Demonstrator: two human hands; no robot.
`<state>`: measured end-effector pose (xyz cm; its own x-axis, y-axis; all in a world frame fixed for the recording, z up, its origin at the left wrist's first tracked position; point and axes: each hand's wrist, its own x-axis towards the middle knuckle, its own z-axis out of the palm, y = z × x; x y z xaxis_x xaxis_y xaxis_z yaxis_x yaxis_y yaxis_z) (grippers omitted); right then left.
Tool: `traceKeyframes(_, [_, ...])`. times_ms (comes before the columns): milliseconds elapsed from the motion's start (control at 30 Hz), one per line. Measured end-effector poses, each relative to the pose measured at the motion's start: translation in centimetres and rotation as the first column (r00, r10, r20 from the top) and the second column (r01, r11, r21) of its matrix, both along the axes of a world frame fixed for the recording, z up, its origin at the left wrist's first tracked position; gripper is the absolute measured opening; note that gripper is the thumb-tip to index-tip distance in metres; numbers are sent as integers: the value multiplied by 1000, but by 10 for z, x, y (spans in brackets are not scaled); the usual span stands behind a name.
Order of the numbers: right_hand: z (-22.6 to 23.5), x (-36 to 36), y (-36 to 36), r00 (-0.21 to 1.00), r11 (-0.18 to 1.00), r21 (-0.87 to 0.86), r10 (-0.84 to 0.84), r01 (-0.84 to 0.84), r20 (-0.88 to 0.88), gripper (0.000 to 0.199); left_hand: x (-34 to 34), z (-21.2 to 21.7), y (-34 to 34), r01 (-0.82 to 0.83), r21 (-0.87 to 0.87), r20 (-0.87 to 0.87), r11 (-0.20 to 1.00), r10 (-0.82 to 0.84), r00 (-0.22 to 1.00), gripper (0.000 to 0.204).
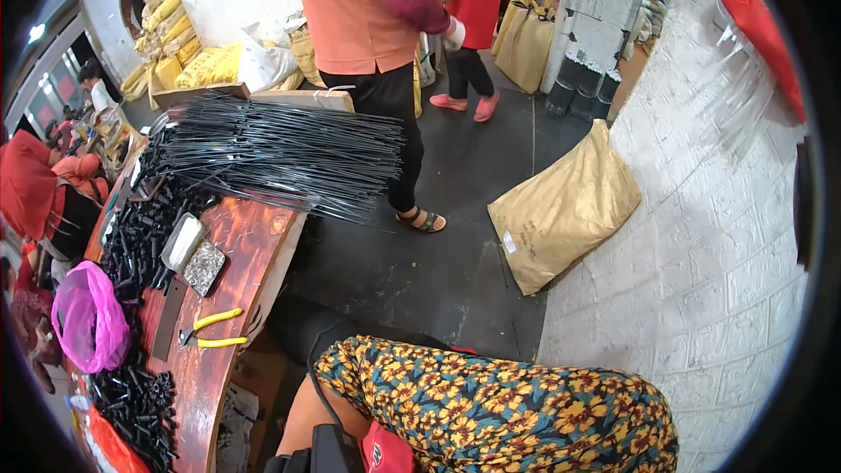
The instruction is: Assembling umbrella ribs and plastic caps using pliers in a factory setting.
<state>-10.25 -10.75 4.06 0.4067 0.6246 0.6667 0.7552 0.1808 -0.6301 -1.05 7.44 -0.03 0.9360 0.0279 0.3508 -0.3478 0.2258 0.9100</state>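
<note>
Neither of my hands shows in the head view. Diagonal-cutter pliers with yellow handles (219, 319) lie on the red-brown wooden table (250, 254), handles spread apart. Beside them is a flat dark strip (168, 320). Farther back sit a small tray of tiny metal pieces (204, 267) and a white container (181, 243). A thick bundle of long, thin black rods (280, 158) lies across the far end, sticking out past the right edge. Small black parts (136, 236) are heaped along the left, around a bright pink plastic bag (90, 324).
Yellow-flowered cloth (499, 394), bare skin and a black device with a cable (328, 447) fill the lower edge. A tan sack (569, 206) leans against the white wall. A person in an orange shirt (355, 13) stands beyond the rods; others are farther back and left.
</note>
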Motion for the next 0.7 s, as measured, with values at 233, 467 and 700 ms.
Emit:
traceKeyframes(233, [-6, -2, 4, 1000, 996, -88, 24, -23, 2, 36, -1, 2, 27, -71, 2, 40, 997, 71, 997, 39])
traceKeyframes(467, [52, -72, -105, 1000, 870, 493, 22, -27, 17, 24, -22, 23, 89, -285, 89, 117, 954, 274, 954, 41])
traceKeyframes(700, [101, -104, -115, 975, 800, 567, 101, -197, 197, 12, 4, 8, 258, -502, 578, 300, 643, 404, 864, 44])
